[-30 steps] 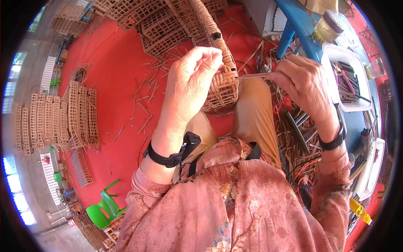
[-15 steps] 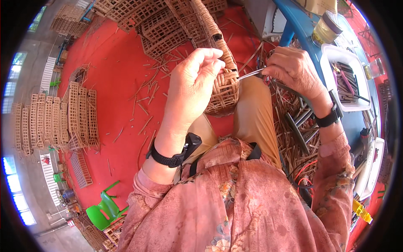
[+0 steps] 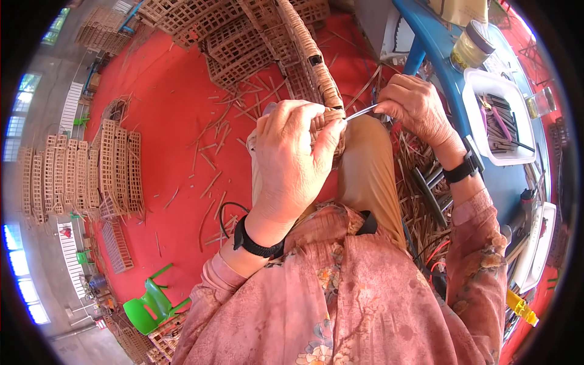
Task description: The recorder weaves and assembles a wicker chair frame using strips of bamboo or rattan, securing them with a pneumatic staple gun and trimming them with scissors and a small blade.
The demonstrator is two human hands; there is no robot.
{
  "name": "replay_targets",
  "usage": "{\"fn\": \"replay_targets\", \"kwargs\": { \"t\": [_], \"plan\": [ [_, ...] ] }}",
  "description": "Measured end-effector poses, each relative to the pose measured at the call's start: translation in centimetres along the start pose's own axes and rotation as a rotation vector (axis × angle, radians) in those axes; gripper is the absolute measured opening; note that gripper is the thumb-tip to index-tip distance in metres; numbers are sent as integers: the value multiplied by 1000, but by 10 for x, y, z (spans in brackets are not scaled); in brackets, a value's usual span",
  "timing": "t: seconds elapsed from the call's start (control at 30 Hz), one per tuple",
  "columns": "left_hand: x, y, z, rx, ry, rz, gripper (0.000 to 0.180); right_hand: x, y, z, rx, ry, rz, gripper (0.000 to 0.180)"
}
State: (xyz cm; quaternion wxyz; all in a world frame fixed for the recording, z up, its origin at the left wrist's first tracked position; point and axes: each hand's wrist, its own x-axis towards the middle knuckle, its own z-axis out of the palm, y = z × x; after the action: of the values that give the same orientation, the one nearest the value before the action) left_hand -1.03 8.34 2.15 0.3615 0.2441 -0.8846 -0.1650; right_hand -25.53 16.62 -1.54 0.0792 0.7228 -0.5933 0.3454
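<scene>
A woven brown wicker piece (image 3: 322, 73) with a thickly wrapped rim stands in front of my knees. My left hand (image 3: 292, 158) is closed on its near end, thumb and fingers on either side of the wrapped edge, hiding much of the weave there. From the right, my right hand (image 3: 417, 106) grips a thin shiny metal tool (image 3: 361, 112) in a closed hold. The tool's tip meets the rim beside my left thumb. Its handle is hidden inside my fingers, so its exact kind does not show.
At right, a blue table (image 3: 447, 73) carries a lidded jar (image 3: 471, 48) and a white tub (image 3: 474, 131) of dark sticks and pliers. Cane scraps (image 3: 420, 182) lie below. Woven panels (image 3: 79, 170) stand left on the red floor (image 3: 176, 146), near a green chair (image 3: 149, 307).
My left hand has come nearer and turned, its thumb now at the rim by the tool tip. My right hand has shifted slightly left with the metal tool.
</scene>
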Motion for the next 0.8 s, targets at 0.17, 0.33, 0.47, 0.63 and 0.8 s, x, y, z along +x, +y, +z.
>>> {"fn": "replay_targets", "kwargs": {
  "t": [0.17, 0.33, 0.47, 0.63, 0.8],
  "plan": [
    [-1, 7, 5, 61, 44, 35, 31, -1, -4, -5, -21, 1, 11, 31],
    [-4, 0, 16, 58, 149, 63, 33, -12, -29, -42, -43, -92, 148, 23],
    [-4, 0, 15, 72, 102, 106, 32, -23, -48, -59, 245, -149, 661, 24],
    [-2, 5, 17, 73, 86, 98, 33, -24, -71, -64, 566, -131, 783, 37],
    [-3, 6, 18, 14, 77, 5, 33, -4, -94, -87, 337, -294, 474, 33]
  ]
}}
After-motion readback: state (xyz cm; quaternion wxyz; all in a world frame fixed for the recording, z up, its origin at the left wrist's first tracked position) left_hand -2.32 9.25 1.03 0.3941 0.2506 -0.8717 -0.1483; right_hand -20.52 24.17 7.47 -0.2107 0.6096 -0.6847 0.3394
